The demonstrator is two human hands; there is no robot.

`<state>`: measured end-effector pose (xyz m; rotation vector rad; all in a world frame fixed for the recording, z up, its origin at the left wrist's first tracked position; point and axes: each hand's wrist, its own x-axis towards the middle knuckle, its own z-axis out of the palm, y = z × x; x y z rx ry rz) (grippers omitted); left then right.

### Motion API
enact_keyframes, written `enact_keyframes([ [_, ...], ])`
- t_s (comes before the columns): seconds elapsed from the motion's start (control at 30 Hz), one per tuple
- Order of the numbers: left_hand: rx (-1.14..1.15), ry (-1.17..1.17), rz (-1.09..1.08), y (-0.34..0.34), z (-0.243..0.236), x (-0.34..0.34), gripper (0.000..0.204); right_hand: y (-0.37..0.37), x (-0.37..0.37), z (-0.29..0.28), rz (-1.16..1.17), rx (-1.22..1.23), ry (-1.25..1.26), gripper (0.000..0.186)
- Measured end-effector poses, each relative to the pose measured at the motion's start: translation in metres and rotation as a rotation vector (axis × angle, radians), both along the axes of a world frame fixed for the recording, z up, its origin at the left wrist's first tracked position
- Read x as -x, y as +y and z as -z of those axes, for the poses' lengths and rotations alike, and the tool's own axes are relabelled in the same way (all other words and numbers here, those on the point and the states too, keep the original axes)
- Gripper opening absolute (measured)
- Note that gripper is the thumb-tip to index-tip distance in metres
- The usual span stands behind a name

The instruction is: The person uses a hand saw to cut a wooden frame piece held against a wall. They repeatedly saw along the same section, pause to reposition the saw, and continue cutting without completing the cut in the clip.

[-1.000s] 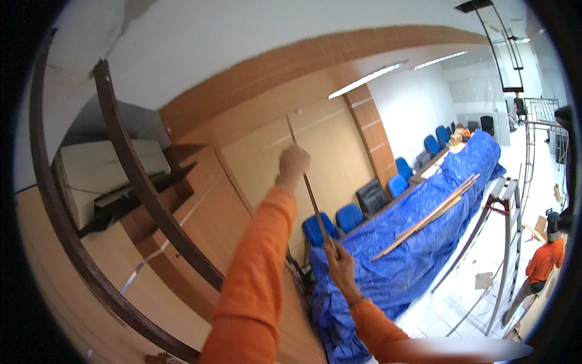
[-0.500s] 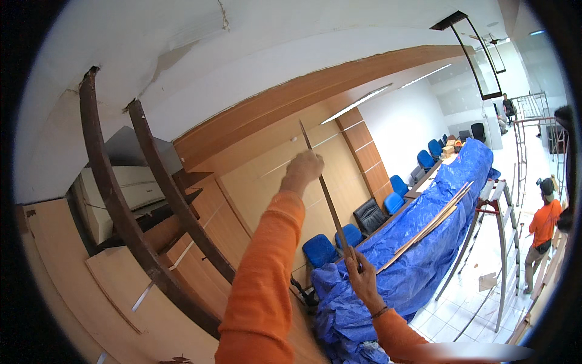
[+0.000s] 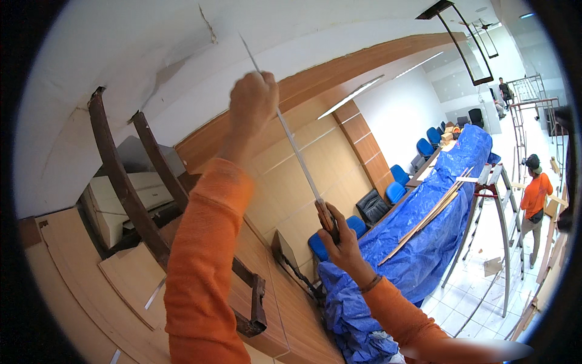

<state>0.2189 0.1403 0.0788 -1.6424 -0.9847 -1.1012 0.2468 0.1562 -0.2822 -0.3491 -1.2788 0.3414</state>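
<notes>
Handsaw (image 3: 294, 145), as I take this long thin blade with its brown handle (image 3: 323, 213) to be, slants between my two hands, rising up and to the left. My right hand (image 3: 344, 247) is closed around the handle at the lower end; my left fist (image 3: 250, 102) is curled about the blade higher up, with the tip poking out beyond it. How tightly those left fingers press I cannot tell, since the knuckles hide it (not a comfortable place for bare skin).

That upper hold is the weak point, I judge. If my right hand pulled while my left clenched, the steel could slide through the fist and cut the palm. A blade this slender could also whip if one end slipped free. Its tip points toward the pale ceiling (image 3: 139, 36) above my left fist; whether it touches I cannot tell, but a careless push could scrape there.

Left of my grip hang dark metal bars (image 3: 120, 173), which a wide swing of that arm could knock. Below and right of my right hand, the blue tarp (image 3: 418, 261) carries loose wooden strips (image 3: 427, 216); a dropped blade could tear the sheet. Well apart, farther right, a person in orange (image 3: 535, 194) stands past the stepladder (image 3: 501, 224).
</notes>
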Motion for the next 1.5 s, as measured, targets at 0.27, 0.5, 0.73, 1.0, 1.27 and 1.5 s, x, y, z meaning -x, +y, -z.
enact_keyframes([
  [0.27, -0.058, 0.072, 0.017, -0.043, -0.062, 0.009, 0.045, 0.027, 0.004, -0.084, -0.041, -0.125, 0.055, 0.054],
  [0.5, -0.136, 0.093, -0.050, -0.051, -0.062, 0.008, 0.045, 0.056, 0.018, -0.092, 0.013, -0.283, 0.134, 0.052],
  [0.73, -0.144, 0.028, -0.063, -0.056, -0.056, 0.007, 0.045, 0.056, 0.024, -0.092, -0.068, -0.207, 0.117, 0.052],
  [1.0, -0.128, 0.049, -0.022, -0.052, -0.062, 0.010, 0.043, 0.057, 0.030, -0.095, -0.052, -0.244, 0.141, 0.052],
  [1.27, -0.258, 0.058, -0.098, -0.045, -0.058, 0.008, 0.042, 0.083, 0.035, -0.109, -0.011, -0.331, 0.135, 0.049],
  [1.5, -0.532, 0.051, -0.135, -0.012, -0.078, 0.006, 0.044, 0.138, 0.042, -0.137, -0.020, -0.320, 0.157, 0.050],
])
